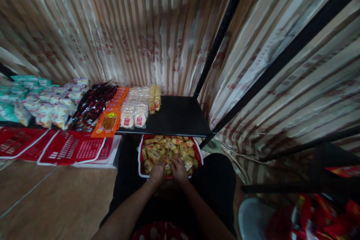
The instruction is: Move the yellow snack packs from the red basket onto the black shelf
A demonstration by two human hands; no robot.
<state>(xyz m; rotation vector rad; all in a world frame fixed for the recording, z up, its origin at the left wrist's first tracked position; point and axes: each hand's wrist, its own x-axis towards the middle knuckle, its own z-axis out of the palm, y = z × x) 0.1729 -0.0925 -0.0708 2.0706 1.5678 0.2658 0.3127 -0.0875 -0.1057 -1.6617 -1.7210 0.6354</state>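
Observation:
A red basket with a white rim (140, 159) rests between my knees, filled with small snack packets (168, 144) in clear and yellow wrapping. Over the near part of the pile, my left hand (157, 173) has its fingers curled around a packet. My right hand (179, 169) is close beside it, fingers bent and closed on a packet too. The fingertips partly hide what they hold. Just beyond the basket, two short columns of the same yellow packets (155, 99) lie on a black shelf (176, 114).
White round cakes in clear wrap (133, 114), an orange snack bag (108, 122), dark red packets (92, 105) and white and teal bags (56, 112) line the shelf leftward. Red baskets (73, 148) are below. Black posts (222, 26) rise at right. A white tub (251, 217) stands lower right.

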